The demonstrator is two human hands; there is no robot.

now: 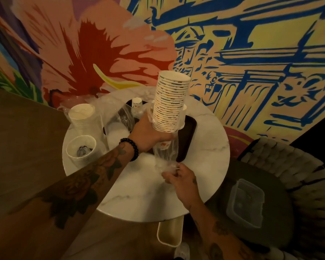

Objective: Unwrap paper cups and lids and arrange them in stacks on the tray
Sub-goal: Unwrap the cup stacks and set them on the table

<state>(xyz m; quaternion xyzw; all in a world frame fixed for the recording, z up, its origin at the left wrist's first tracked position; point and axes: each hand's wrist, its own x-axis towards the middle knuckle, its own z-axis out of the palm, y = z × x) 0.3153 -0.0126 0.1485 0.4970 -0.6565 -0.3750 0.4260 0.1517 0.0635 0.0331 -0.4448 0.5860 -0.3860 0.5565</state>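
My left hand (148, 136) grips the lower end of a tall stack of printed paper cups (170, 102) and holds it upright above the dark tray (189, 136). A clear plastic wrapper (164, 156) hangs down from the stack's bottom. My right hand (178, 177) pinches the wrapper's lower end just above the tabletop. A single printed cup (137, 104) stands at the back of the tray, partly hidden behind plastic.
On the round white marble table (139, 194), a wrapped stack of white cups (82, 117) and a single cup with crumpled plastic inside (81, 150) stand at left. Loose plastic bags (114, 124) lie beside the tray. A clear lidded container (245, 202) rests on a chair at right.
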